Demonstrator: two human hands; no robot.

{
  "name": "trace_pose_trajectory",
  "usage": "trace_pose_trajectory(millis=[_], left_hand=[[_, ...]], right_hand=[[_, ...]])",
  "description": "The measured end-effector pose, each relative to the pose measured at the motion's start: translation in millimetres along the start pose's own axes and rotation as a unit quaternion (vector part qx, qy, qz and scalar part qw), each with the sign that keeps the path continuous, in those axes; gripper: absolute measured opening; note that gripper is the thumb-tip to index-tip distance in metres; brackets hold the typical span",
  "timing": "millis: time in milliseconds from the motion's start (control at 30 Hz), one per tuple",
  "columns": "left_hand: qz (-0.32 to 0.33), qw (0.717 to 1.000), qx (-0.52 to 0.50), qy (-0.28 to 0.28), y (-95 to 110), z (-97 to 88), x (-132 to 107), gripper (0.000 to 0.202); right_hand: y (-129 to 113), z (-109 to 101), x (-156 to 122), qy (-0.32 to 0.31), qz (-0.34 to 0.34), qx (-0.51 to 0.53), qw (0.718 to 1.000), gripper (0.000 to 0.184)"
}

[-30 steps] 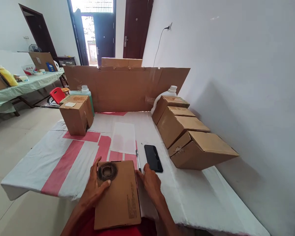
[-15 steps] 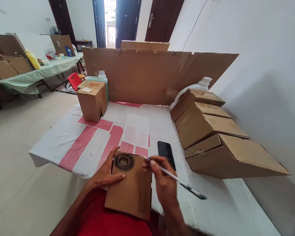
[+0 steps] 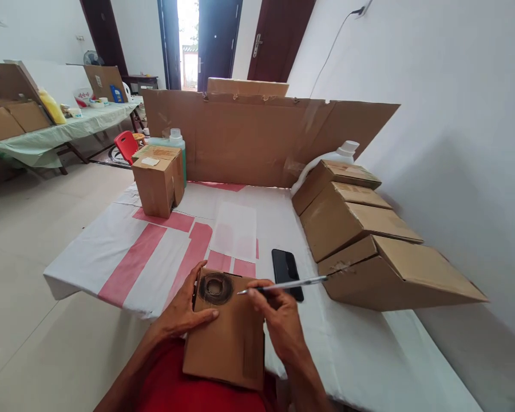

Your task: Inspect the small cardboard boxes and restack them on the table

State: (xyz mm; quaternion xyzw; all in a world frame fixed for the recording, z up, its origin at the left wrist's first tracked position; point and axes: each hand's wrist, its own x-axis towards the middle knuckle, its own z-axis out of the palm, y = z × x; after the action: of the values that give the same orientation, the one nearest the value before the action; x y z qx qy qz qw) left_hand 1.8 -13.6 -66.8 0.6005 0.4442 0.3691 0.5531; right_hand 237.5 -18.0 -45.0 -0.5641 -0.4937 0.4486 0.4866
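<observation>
A flat piece of brown cardboard (image 3: 223,349), perhaps a closed thin box, leans on my lap against the table edge. Near its top left is a dark, scribbled ring (image 3: 216,288) with a lighter middle. My left hand (image 3: 189,309) grips the cardboard by its left edge, thumb lying on the front face. Between the fingers of my right hand (image 3: 278,315) is a pen (image 3: 298,282), its tip pointing left toward the ring and its tail out to the right. Whether the tip touches the cardboard I cannot tell.
Beyond my right hand lies a black phone (image 3: 287,273). Cardboard boxes (image 3: 369,246) line the table's right side. At the back stand a cardboard panel (image 3: 240,140), a small box (image 3: 157,183) and a white jug (image 3: 343,153). A white sheet (image 3: 234,229) lies on the tablecloth.
The pen has swung from slanting down to the right to nearly level, its tip now left of my fingers, closer to the ring. My left hand keeps its hold.
</observation>
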Motion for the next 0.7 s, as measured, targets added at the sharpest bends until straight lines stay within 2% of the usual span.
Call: trace_pose_trajectory(millis=[67,133,200,300,467,567,700], left_hand=[[-0.015,1.000,0.006,0.003,-0.7,-1.5,-2.6,0.106],[-0.029,0.999,0.019,0.017,-1.0,-2.7,-4.6,0.103],[-0.036,0.999,0.024,0.027,-1.1,-3.0,-5.3,0.100],[-0.039,0.999,0.013,0.026,-2.0,-1.8,-4.4,0.099],[-0.041,0.998,0.028,0.042,-8.8,-1.8,0.6,0.099],[-0.035,0.997,0.041,0.046,-10.4,-2.6,2.3,0.098],[-0.022,0.998,0.026,0.055,-3.4,2.0,1.6,0.097]], right_hand=[[2.7,-17.3,18.8,0.045,0.008,-0.110,0.993,0.046],[7.0,-29.9,40.5,0.062,0.038,-0.275,0.959,0.050],[13.3,-34.4,59.7,0.048,0.076,-0.385,0.918,0.044],[25.8,-25.6,75.8,0.026,0.116,-0.431,0.894,0.029],[40.1,-8.7,73.3,0.008,0.150,-0.475,0.867,0.031],[37.7,-19.1,65.2,0.021,0.151,-0.483,0.862,0.036],[35.0,-47.4,58.5,0.122,0.171,-0.491,0.845,0.048]])
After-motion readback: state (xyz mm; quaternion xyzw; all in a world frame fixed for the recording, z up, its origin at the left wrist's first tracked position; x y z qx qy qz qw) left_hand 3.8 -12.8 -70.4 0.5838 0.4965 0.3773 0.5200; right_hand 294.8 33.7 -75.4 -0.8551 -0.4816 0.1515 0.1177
